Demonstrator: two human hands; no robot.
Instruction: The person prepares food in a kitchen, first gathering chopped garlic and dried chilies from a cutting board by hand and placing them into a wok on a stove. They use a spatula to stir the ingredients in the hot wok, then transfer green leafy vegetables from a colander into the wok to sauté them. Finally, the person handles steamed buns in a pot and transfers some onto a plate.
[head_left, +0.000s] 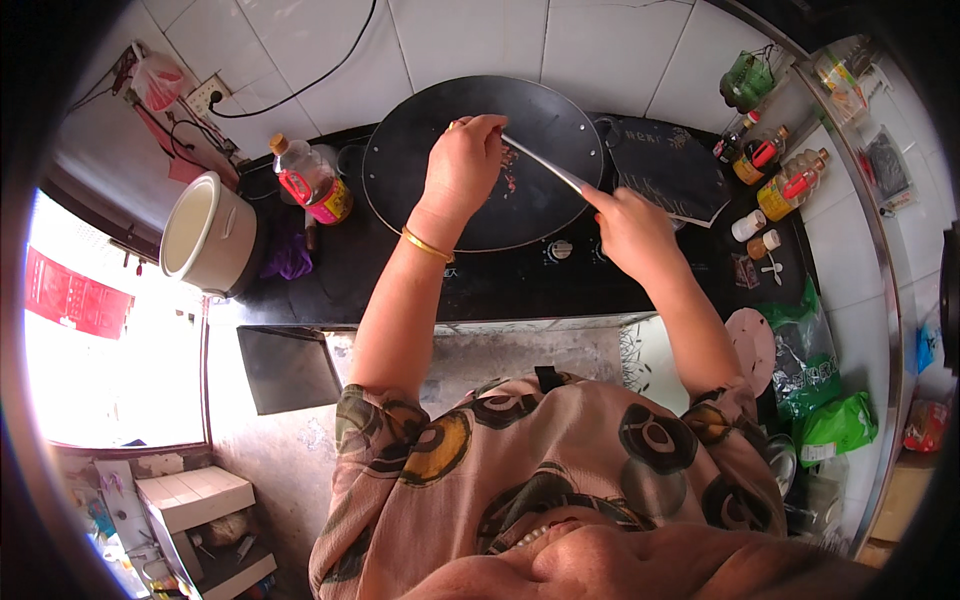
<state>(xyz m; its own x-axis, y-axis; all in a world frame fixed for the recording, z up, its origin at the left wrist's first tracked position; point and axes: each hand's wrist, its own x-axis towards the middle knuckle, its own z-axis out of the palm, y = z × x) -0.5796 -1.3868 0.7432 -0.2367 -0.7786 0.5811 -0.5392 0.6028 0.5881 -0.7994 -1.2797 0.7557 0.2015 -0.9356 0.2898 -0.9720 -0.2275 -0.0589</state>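
A large black wok (420, 202) sits on the cooktop before me, with small reddish chopped bits (511, 177) at its bottom. Over it, my right hand (637, 229) grips what looks like a kitchen knife (544, 161), its pale metal seen nearly edge-on and slanting up to the left. The handle is hidden in my fist. My left hand (465, 161), with a gold bangle (426, 246) at the wrist, has its fingers bent at the far end of the metal. Whether those fingers pinch it or something else is hidden.
Left of the wok stand an oil bottle (315, 184) and a deep cream pot (206, 232). A dark printed board or cover (664, 169) lies to the right, near several sauce bottles (791, 184) and two small jars (750, 225). Cooktop knobs (559, 250) face me.
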